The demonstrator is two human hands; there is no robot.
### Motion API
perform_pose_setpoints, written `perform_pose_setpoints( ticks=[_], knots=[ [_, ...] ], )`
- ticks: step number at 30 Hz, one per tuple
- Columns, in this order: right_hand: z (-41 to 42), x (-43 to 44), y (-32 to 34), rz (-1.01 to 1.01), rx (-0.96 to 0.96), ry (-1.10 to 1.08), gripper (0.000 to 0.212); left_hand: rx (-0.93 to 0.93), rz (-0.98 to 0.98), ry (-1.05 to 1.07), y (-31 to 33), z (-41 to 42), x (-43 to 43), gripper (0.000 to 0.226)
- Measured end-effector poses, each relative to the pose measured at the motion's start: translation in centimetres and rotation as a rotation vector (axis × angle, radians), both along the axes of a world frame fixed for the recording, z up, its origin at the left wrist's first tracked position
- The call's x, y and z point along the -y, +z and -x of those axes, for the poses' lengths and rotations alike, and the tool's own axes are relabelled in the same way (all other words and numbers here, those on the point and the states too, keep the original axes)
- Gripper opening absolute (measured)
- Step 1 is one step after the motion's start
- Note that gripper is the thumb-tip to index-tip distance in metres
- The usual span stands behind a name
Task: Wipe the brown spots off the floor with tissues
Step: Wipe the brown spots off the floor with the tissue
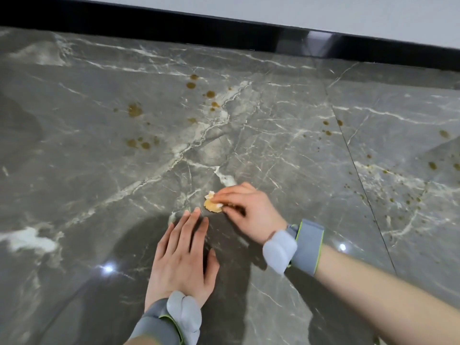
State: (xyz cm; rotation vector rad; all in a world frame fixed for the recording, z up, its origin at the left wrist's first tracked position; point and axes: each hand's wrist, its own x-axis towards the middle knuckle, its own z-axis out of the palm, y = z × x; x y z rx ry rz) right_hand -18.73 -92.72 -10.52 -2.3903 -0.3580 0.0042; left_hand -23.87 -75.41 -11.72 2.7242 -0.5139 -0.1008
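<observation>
- The right hand (249,210) is pinching a crumpled tissue (212,206) between curled fingers and thumb and is pressing it onto the floor (74,183). The tissue is showing a yellow-brown stain on its lower part and a white corner at its upper edge.
- The left hand (181,260) is lying flat on the floor with its fingers straight and slightly spread, holding nothing. Its fingertips are pointing toward the tissue and are sitting just beside it.
- The tissue is sitting near the middle of the grey, white-veined floor. The fingers are blurred, so it is perhaps a single folded sheet.
- Brown spots (210,94) are lying in a cluster well beyond the hands. A second group (135,110) is lying to the left, and a scatter of smaller ones (432,165) is lying on the tile at the far right.
- Each wrist is wearing a grey band (308,247) with a pale pad.
- A black skirting board (174,28) is running along the far edge of the floor, below a pale wall (323,11).
</observation>
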Motion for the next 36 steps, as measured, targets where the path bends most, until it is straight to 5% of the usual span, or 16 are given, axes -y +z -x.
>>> perform_pose_setpoints(
  ticks=[7, 15, 17, 23, 32, 36],
  knots=[
    [-6.7, 7.9, 0.0, 0.119, -0.070, -0.866, 0.031, 0.001, -0.008, 0.005, -0.2, 0.1, 0.0, 0.053],
    [1.4, -2.2, -0.1, 0.001, 0.059, -0.016, 0.030, 0.015, 0.005, 0.001, -0.4, 0.1, 0.0, 0.053],
    [1.9, -1.2, 0.3, -0.007, -0.022, -0.064, 0.032, 0.015, 0.000, 0.006, -0.4, 0.1, 0.0, 0.053],
    [-2.1, 6.3, 1.2, 0.014, 0.088, -0.712, 0.026, 0.011, -0.020, 0.005, -0.4, 0.2, -0.1, 0.052],
    [2.4, 7.0, 0.0, 0.156, 0.159, -0.438, 0.019, 0.009, -0.021, 0.000, -0.4, 0.2, -0.2, 0.053],
    [2.0, 7.3, 0.6, 0.188, 0.094, -0.495, 0.013, 0.015, -0.017, -0.002, -0.5, 0.1, -0.1, 0.053]
  ],
)
